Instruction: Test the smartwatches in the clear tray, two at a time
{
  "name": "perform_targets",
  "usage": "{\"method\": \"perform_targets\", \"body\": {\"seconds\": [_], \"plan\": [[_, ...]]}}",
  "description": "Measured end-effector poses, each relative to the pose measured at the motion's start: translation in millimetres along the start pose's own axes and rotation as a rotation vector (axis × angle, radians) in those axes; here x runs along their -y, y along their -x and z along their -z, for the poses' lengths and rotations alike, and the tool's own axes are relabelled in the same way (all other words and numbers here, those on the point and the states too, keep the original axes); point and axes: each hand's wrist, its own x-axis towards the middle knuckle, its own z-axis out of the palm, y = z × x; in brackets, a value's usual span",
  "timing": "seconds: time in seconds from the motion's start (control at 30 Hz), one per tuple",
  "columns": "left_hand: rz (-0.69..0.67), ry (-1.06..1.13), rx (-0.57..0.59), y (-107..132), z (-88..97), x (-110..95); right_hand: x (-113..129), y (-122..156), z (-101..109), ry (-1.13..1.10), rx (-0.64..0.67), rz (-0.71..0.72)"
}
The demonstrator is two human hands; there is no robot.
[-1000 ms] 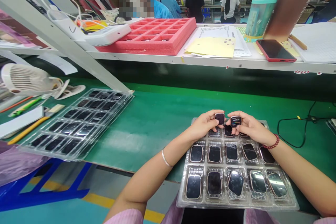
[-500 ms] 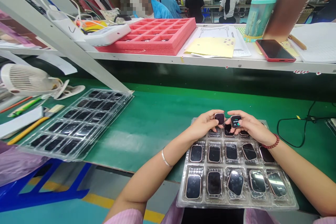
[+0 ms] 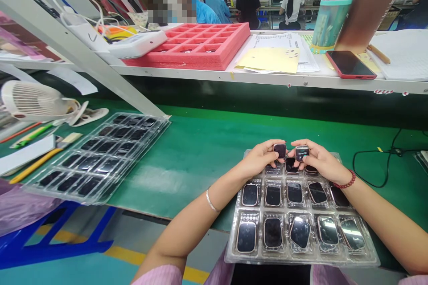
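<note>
Right now my left hand [image 3: 259, 159] pinches a dark square smartwatch [image 3: 280, 151] by its edges, and my right hand [image 3: 321, 159] pinches a lit square smartwatch [image 3: 302, 153], screen left showing, just above my clear plastic blister tray [image 3: 302, 259].

Timer digits, apparently 00:00:00, on the smartwatch [image 3: 302, 153] screen in the right hand [image 3: 319, 159].

we see glossy watch faces [image 3: 273, 196] in a shiny clear plastic blister tray [image 3: 230, 249], a matt green worktop mat [image 3: 187, 173], and a rough red foam tray [image 3: 200, 63].
</note>
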Motion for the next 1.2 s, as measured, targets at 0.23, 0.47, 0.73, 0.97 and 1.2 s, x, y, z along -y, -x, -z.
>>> {"method": "perform_targets", "body": {"seconds": [0.23,0.47,0.73,0.97,1.2], "plan": [[0.000,-0.015,-0.003,-0.3,0.1,0.9,-1.6,-0.3,-0.3,-0.035,-0.008,0.000],[-0.002,-0.023,0.005,-0.1,1.0,0.9,-2.9,-0.6,0.8,-0.048,0.005,-0.003],[0.005,-0.010,-0.001,0.6,0.3,0.2,-1.3,0.6,0.7,-0.025,-0.008,-0.036],[-0.004,-0.007,-0.007,-0.5,0.9,2.0,-2.6,0.4,4.7,-0.282,-0.020,-0.053],[-0.007,-0.005,-0.008,-0.6,0.5,2.2,-0.8,2.3,9.1,-0.361,-0.021,-0.061]]}}
